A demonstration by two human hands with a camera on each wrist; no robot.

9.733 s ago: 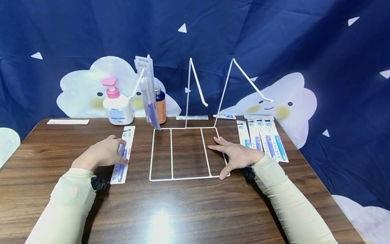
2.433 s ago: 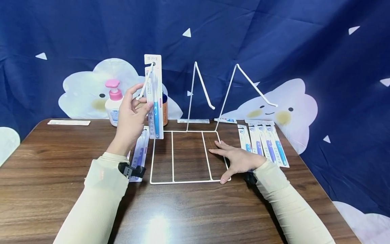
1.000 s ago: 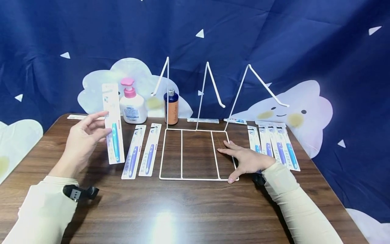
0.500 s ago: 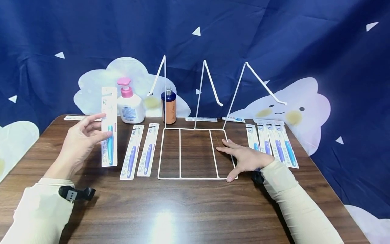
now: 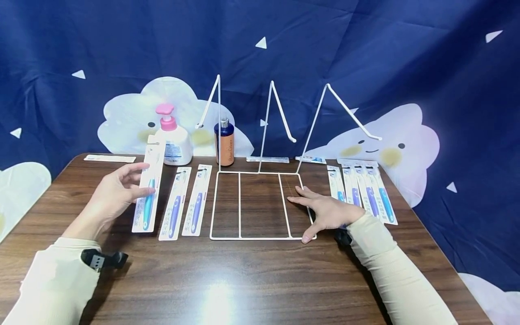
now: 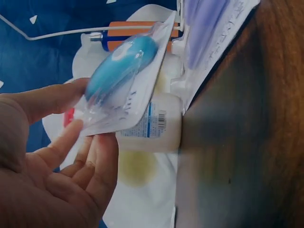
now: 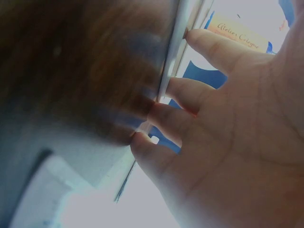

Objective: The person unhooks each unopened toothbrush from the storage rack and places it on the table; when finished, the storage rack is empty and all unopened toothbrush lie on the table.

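Rack [image 5: 255, 205] hooks are standing bare as I am lowering a teal toothbrush pack [image 5: 148, 189] toward the table [image 5: 243, 280] with my left hand [image 5: 115, 196], thumb and fingers pinching its edge. It is coming down just left of two purple packs [image 5: 186, 201] already lying flat beside the rack. My right hand [image 5: 327, 211] is pressing the rack's base, fingers spread straight. By my reckoning, unloading is nearly finished; only setting down this pack is remaining. Four more packs [image 5: 361, 192] are lying to the right.
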